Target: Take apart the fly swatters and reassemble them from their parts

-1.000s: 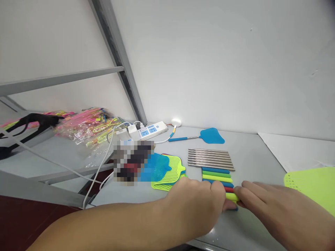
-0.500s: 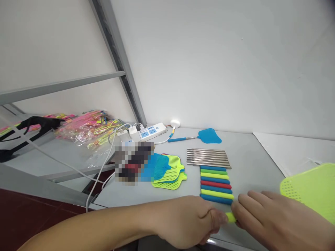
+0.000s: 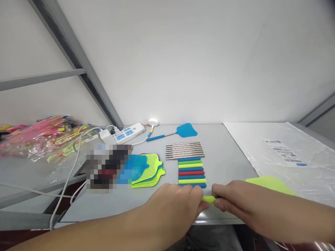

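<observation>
My left hand [image 3: 180, 205] is closed around a yellow-green handle sleeve [image 3: 208, 199], whose end shows between my hands. At that end, my right hand [image 3: 232, 197] is closed with its fingertips pinched on the fly swatter; the shaft is hidden in my grasp. Behind my right wrist shows its yellow-green swatter head [image 3: 270, 184], partly covered. Just beyond my left hand, several coloured handle sleeves [image 3: 191, 172] in blue, green, yellow-green and red lie in a row. Above them lie several metal rods [image 3: 184, 150] side by side.
Loose swatter heads [image 3: 148, 172] overlap left of the sleeves, beside a pixelated patch. A blue fly swatter [image 3: 186, 130] lies near the wall. A power strip [image 3: 130, 133] with cables stands at back left. White plastic sheeting [image 3: 251, 146] covers the right. Bagged colourful items [image 3: 44, 136] fill the left shelf.
The camera view has swung right, so the table things appear further left. The swatter head has dropped lower behind my right wrist. Both hands keep their hold at the yellow-green sleeve.
</observation>
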Action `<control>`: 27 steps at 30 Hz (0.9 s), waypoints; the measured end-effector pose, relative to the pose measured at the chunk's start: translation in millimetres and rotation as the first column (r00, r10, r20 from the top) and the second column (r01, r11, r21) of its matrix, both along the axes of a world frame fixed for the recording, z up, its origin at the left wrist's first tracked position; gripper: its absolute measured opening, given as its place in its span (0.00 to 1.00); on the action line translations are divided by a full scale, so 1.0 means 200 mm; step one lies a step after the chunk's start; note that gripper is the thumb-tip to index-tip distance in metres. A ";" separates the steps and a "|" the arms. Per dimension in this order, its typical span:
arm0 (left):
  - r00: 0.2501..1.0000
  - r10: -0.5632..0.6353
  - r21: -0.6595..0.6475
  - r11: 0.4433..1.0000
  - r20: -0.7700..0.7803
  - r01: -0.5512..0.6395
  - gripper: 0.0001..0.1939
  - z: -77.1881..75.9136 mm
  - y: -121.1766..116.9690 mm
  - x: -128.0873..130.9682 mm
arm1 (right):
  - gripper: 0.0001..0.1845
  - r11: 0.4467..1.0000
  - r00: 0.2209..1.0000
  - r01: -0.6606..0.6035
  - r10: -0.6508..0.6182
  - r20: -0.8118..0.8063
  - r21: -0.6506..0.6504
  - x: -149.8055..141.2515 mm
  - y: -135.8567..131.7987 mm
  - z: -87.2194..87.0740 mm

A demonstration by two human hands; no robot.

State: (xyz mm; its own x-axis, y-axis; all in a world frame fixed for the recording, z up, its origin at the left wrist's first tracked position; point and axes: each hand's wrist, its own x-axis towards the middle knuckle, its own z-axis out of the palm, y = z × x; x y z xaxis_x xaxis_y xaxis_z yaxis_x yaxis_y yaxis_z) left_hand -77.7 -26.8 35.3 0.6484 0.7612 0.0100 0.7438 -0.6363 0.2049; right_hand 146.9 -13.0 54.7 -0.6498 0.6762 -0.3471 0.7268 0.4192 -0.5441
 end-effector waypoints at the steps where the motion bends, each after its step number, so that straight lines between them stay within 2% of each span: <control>1: 0.997 -0.052 0.214 0.975 -0.049 0.061 0.12 0.00 0.00 0.01 | 0.17 0.979 0.997 0.047 -0.059 -0.057 -0.198 0.00 0.01 0.03; 3: 0.976 -0.180 0.513 0.830 -0.125 0.219 0.09 0.02 0.02 0.00 | 0.22 0.853 0.978 0.050 -0.147 -0.147 -0.519 -0.01 0.04 0.09; 4: 0.957 -0.240 0.591 0.753 -0.164 0.290 0.09 0.03 0.04 0.00 | 0.23 0.784 0.970 0.038 -0.179 -0.167 -0.619 -0.01 0.05 0.11; 5: 0.937 -0.286 0.634 0.692 -0.199 0.346 0.09 0.05 0.07 -0.01 | 0.23 0.738 0.965 0.019 -0.191 -0.182 -0.674 -0.02 0.07 0.12; 6: 0.924 -0.307 0.651 0.657 -0.229 0.380 0.09 0.06 0.10 -0.02 | 0.22 0.745 0.962 -0.001 -0.181 -0.205 -0.667 -0.03 0.08 0.13; 7: 0.921 -0.300 0.654 0.649 -0.249 0.389 0.10 0.06 0.13 -0.03 | 0.21 0.807 0.961 -0.024 -0.144 -0.236 -0.590 -0.04 0.10 0.14; 8: 0.927 -0.267 0.638 0.672 -0.264 0.375 0.12 0.07 0.17 -0.04 | 0.19 0.890 0.962 -0.048 -0.081 -0.260 -0.454 -0.05 0.12 0.14; 9: 0.936 -0.221 0.603 0.719 -0.275 0.347 0.12 0.07 0.20 -0.04 | 0.17 0.957 0.966 -0.070 -0.006 -0.258 -0.283 -0.06 0.14 0.14; 10: 0.942 -0.179 0.547 0.776 -0.285 0.313 0.13 0.08 0.23 -0.05 | 0.16 0.991 0.972 -0.088 0.062 -0.226 -0.105 -0.07 0.17 0.14; 11: 0.945 -0.148 0.478 0.834 -0.290 0.277 0.12 0.08 0.26 -0.05 | 0.15 0.993 0.979 -0.109 0.115 -0.166 0.046 -0.08 0.19 0.14; 13: 0.954 -0.127 0.336 0.917 -0.271 0.217 0.11 0.10 0.30 -0.06 | 0.13 0.959 0.987 -0.154 0.162 -0.016 0.238 -0.09 0.24 0.12; 15: 0.974 -0.115 0.211 0.965 -0.193 0.156 0.12 0.13 0.32 -0.07 | 0.11 0.907 0.977 -0.206 0.170 0.127 0.368 -0.10 0.27 0.10; 17: 0.996 -0.077 0.060 0.995 -0.054 0.081 0.17 0.15 0.32 -0.09 | 0.09 0.832 0.953 -0.273 0.164 0.255 0.484 -0.12 0.28 0.08; 19: 0.993 -0.036 -0.199 0.978 0.110 0.057 0.21 0.17 0.32 -0.10 | 0.10 0.728 0.919 -0.359 0.164 0.359 0.585 -0.15 0.28 0.05; 20: 0.983 0.006 -0.372 0.926 0.183 0.064 0.22 0.18 0.32 -0.11 | 0.11 0.668 0.902 -0.402 0.172 0.396 0.627 -0.15 0.27 0.04; 21: 0.969 0.067 -0.558 0.826 0.237 0.079 0.23 0.18 0.32 -0.13 | 0.11 0.605 0.887 -0.442 0.186 0.422 0.662 -0.15 0.27 0.03; 22: 0.954 0.143 -0.729 0.677 0.263 0.099 0.24 0.18 0.33 -0.15 | 0.12 0.545 0.876 -0.471 0.200 0.438 0.693 -0.13 0.28 0.03; 23: 0.941 0.223 -0.860 0.498 0.255 0.115 0.23 0.18 0.34 -0.19 | 0.12 0.489 0.875 -0.479 0.204 0.438 0.729 -0.09 0.29 0.02; 24: 0.925 0.303 -0.936 0.328 0.230 0.125 0.23 0.18 0.35 -0.23 | 0.14 0.444 0.883 -0.468 0.196 0.426 0.764 -0.03 0.32 0.02; 25: 0.901 0.380 -0.969 0.200 0.211 0.143 0.22 0.17 0.35 -0.28 | 0.17 0.405 0.900 -0.434 0.166 0.402 0.805 0.06 0.36 0.01; 26: 0.879 0.436 -0.980 0.120 0.194 0.157 0.22 0.15 0.36 -0.34 | 0.23 0.360 0.936 -0.349 0.103 0.335 0.865 0.16 0.40 0.01; 27: 0.823 0.521 -0.974 0.132 0.226 0.184 0.22 0.14 0.36 -0.40 | 0.31 0.341 0.956 -0.282 0.017 0.294 0.897 0.27 0.44 0.00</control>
